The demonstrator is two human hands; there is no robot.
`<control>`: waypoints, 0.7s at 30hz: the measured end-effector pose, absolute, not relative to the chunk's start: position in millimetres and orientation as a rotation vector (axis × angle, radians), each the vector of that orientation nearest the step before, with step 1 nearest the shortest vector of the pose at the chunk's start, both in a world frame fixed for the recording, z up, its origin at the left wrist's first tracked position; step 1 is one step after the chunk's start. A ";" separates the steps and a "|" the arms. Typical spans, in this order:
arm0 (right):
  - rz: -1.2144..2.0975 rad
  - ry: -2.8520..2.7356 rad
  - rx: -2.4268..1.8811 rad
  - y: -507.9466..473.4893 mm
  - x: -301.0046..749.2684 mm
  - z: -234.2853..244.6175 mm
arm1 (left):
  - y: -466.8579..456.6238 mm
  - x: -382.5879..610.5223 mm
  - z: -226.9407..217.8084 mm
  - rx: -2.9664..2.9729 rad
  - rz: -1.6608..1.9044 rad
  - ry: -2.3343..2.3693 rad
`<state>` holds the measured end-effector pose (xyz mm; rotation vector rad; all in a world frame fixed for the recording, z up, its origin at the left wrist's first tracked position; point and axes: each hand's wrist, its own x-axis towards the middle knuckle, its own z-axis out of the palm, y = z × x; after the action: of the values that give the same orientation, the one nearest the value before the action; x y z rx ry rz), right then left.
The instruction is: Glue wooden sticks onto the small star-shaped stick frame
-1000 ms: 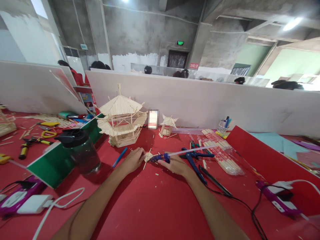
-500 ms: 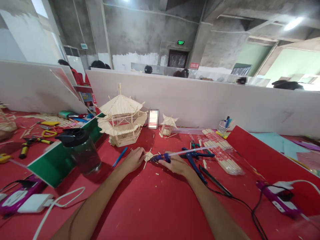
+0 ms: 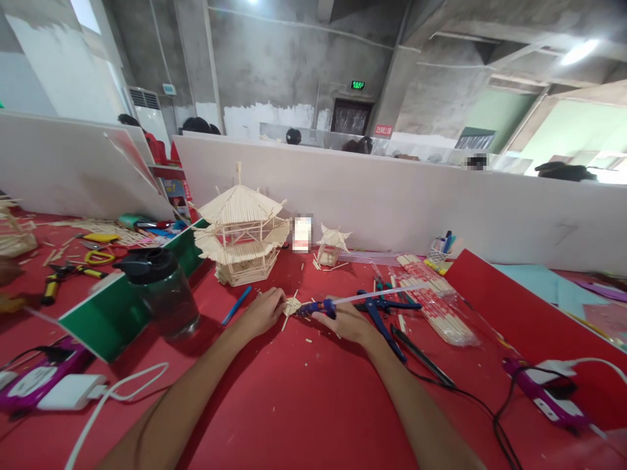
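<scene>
My right hand (image 3: 345, 320) is wrapped round a dark blue glue gun (image 3: 316, 309), and a long clear glue stick (image 3: 382, 295) juts from its back end to the right. The gun's nozzle points left, at the edge of a small flat piece of wooden sticks (image 3: 292, 305) with ends poking out. My left hand (image 3: 268, 309) pinches that stick piece at its left side. Behind stand a large two-tiered stick pavilion (image 3: 240, 228) and a small stick pavilion (image 3: 332, 247). A blue pen-like rod (image 3: 236, 305) lies left of my left hand.
Blue-handled cutters (image 3: 385, 320) and bagged sticks (image 3: 435, 307) lie to the right. A water bottle (image 3: 159, 294) stands left by a green divider (image 3: 98, 326). Power strips (image 3: 543, 398) with cables lie at both sides. A white partition (image 3: 382, 196) runs behind.
The view has shifted very slightly. Both hands, the glue gun and the stick piece keep nearly the same places.
</scene>
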<state>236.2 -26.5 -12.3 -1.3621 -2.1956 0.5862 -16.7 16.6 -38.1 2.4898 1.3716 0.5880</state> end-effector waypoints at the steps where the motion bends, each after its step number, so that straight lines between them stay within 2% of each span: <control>1: 0.580 -2.195 -1.380 -26.5 236.9 -11.6 | 16.6 -16.7 -37.8 2.494 0.579 1.373; 21: 0.516 -2.216 -1.502 -28.1 247.8 1.3 | 18.0 -17.6 -37.9 2.515 0.573 1.357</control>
<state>247.8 -28.1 1.3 -1.5018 -2.2163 0.5160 -17.6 18.0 -37.9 2.5146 1.3574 0.5733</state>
